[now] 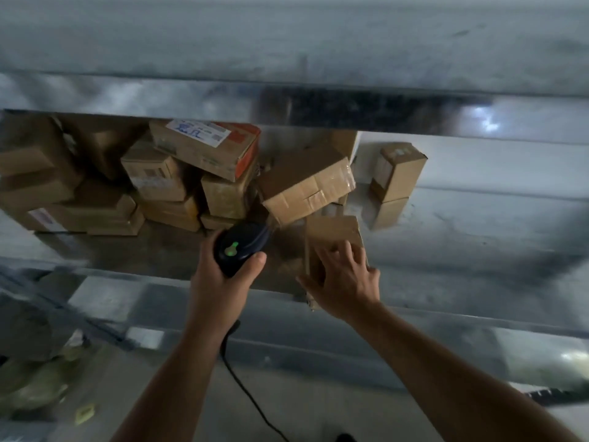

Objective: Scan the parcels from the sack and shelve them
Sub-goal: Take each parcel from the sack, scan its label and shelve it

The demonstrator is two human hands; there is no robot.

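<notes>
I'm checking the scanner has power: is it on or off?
On. A green light glows on top of the dark scanner gripped in the left hand.

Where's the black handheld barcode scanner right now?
The black scanner is mid-frame in the head view, gripped by the left hand over the grey metal shelf, left of the small brown cardboard box the right hand touches.

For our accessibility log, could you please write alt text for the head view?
The left hand grips a black handheld scanner while the right hand touches a brown cardboard parcel on a grey metal shelf beside stacked boxes.
</notes>
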